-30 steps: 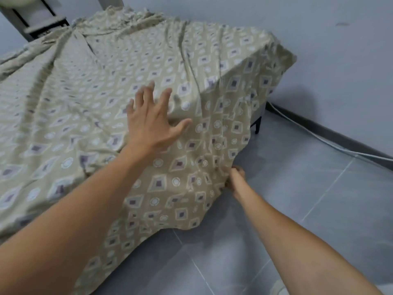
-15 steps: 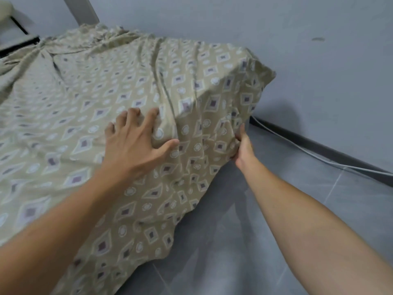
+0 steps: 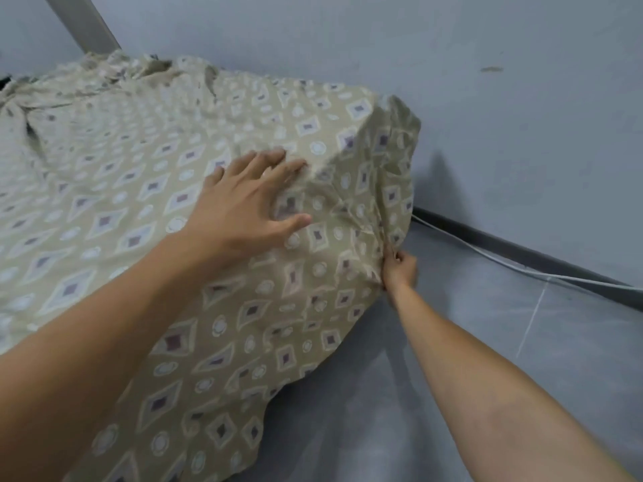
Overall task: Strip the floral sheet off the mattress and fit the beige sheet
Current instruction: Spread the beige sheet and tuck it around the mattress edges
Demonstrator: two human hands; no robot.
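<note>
The beige sheet point(image 3: 146, 203) is pressed flat on the bed by the left hand point(image 3: 243, 207), fingers spread, while its hanging corner is gripped by the right hand point(image 3: 400, 271), apparently for tucking.

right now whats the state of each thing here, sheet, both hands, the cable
beige sheet: draped over the mattress, wrinkled, loose edge hanging at the side, bunched at the near corner
left hand: flat on the sheet's top, fingers straight and spread
right hand: gripping the gathered sheet edge below the corner
white cable: lying slack on the floor along the wall
</note>
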